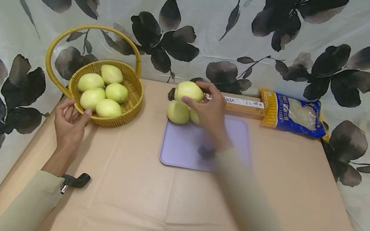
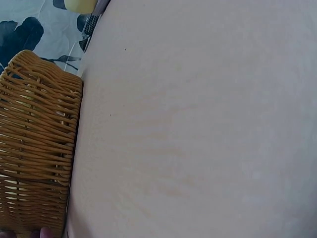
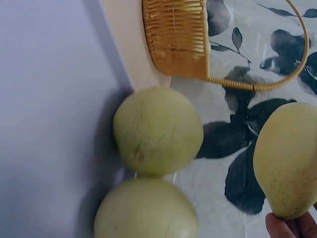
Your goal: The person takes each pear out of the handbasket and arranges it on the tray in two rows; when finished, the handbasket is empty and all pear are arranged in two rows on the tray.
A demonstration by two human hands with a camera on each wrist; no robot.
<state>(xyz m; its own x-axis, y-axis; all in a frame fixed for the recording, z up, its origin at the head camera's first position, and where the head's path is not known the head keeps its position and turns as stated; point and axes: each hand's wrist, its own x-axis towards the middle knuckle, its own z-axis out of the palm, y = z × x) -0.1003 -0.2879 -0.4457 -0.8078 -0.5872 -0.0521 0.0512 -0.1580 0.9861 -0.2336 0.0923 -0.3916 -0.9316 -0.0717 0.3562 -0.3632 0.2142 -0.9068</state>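
Note:
My right hand (image 1: pixel 212 109) pinches a pale green oval fruit (image 1: pixel 189 91) between thumb and fingertips. It is held over the back left part of a lilac tray (image 1: pixel 179 157), where similar fruits (image 1: pixel 177 113) sit, one partly hidden by the hand. In the right wrist view the held fruit (image 3: pixel 287 163) tapers toward the fingertips, apart from two others (image 3: pixel 158 131). On the left, a woven wicker basket (image 1: pixel 135 104) with a tall handle contains several such fruits (image 1: pixel 108 108). My left hand (image 1: pixel 69 127) grips its near left rim; fingertips (image 2: pixel 45 233) show against the wickerwork.
Behind the tray lies a long brown box (image 1: pixel 242 110) with a white label strip. A yellow and blue bag (image 1: pixel 298 115) with a clear window rests to its right. Floral cloth (image 1: pixel 212 24) hangs behind the beige-covered table (image 1: pixel 131 194).

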